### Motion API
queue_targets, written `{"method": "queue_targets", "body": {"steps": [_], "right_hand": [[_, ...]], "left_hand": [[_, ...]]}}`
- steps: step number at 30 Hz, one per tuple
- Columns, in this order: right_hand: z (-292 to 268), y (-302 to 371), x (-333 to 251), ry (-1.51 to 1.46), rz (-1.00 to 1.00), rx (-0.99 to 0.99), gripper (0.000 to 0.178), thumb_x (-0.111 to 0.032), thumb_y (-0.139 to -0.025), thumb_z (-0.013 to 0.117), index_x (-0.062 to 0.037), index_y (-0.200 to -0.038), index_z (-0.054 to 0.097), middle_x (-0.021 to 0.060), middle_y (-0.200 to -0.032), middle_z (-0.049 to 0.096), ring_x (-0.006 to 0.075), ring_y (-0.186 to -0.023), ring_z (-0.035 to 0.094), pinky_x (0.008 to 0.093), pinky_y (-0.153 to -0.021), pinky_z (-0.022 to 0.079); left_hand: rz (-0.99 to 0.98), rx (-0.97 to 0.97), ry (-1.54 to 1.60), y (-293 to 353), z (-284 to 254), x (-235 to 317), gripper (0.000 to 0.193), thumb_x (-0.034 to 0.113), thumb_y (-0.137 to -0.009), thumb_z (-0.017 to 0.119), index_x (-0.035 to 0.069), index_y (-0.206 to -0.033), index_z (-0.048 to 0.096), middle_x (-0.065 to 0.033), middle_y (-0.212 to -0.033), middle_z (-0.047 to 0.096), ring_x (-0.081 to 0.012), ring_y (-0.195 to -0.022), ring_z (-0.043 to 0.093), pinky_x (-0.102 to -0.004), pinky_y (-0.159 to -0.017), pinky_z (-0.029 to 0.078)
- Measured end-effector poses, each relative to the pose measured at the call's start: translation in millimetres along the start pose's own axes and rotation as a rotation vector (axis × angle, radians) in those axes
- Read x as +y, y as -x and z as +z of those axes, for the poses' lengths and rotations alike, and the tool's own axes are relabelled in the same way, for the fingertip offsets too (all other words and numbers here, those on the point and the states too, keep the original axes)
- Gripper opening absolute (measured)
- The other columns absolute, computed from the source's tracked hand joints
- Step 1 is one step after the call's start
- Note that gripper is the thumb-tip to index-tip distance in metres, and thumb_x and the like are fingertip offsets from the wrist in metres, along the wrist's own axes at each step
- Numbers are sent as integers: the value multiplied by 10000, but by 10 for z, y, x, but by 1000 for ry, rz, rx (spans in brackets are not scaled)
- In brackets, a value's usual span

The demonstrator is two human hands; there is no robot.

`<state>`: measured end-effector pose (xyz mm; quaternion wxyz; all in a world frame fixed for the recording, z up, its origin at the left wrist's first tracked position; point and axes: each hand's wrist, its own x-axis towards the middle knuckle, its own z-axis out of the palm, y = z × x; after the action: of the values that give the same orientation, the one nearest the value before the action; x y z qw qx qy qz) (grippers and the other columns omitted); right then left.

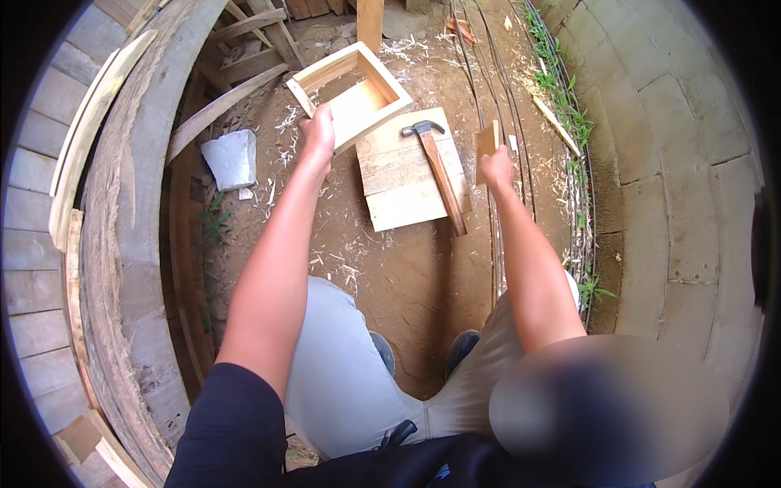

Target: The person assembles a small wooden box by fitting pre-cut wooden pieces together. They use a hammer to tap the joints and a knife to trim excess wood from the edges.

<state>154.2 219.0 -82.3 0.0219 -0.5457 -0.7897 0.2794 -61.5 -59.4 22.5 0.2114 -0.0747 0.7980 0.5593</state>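
Observation:
My left hand [319,132] grips the near left corner of a pale wooden box [387,111], an open rectangular frame tilted above the ground. On the ground below it lies a panel of light boards [390,197]. A claw hammer [440,176] with a brown wooden handle rests across that panel, its dark head toward the box. Off to the right of the panel, my right hand [497,169] is closed round a small flat brown piece [488,140], held upright; whether it is sandpaper or thin wood I cannot tell.
A grey-white stone block [230,160] sits left on the dirt among wood shavings. Weathered timbers [134,220] line the left side. Dark cables [506,98] run along the ground at right, beside weeds and a block wall [651,163]. A wooden post [370,24] stands at the back.

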Motion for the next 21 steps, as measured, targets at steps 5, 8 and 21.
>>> {"method": "queue_targets", "body": {"steps": [5, 8, 21], "right_hand": [[-193, 787, -486, -86, -85, 46, 326, -167, -955, 576, -21, -1240, 512, 261, -1127, 681, 437, -1078, 651, 496, -930, 506], [-426, 699, -245, -675, -249, 43, 342, -156, -961, 610, -76, -1282, 525, 163, -1114, 689, 305, -977, 695, 431, -774, 587], [-1157, 759, -442, -866, -205, 31, 477, -36, -904, 668, -16, -1352, 505, 132, -1143, 661, 175, -914, 682, 312, -684, 595]], "left_hand": [[191, 96, 30, 186, -67, 22, 782, 331, -796, 563, -59, -1439, 349, -337, -1423, 457, -439, -1342, 454, -477, -1130, 353], [411, 67, 37, 306, 45, -29, 708, 315, -811, 554, -50, -1401, 412, -280, -1317, 571, -389, -1247, 543, -445, -1067, 406], [148, -455, -42, 829, 52, 28, 561, 269, -797, 535, -70, -1244, 514, -161, -1156, 573, -267, -1074, 530, -380, -985, 418]]}}
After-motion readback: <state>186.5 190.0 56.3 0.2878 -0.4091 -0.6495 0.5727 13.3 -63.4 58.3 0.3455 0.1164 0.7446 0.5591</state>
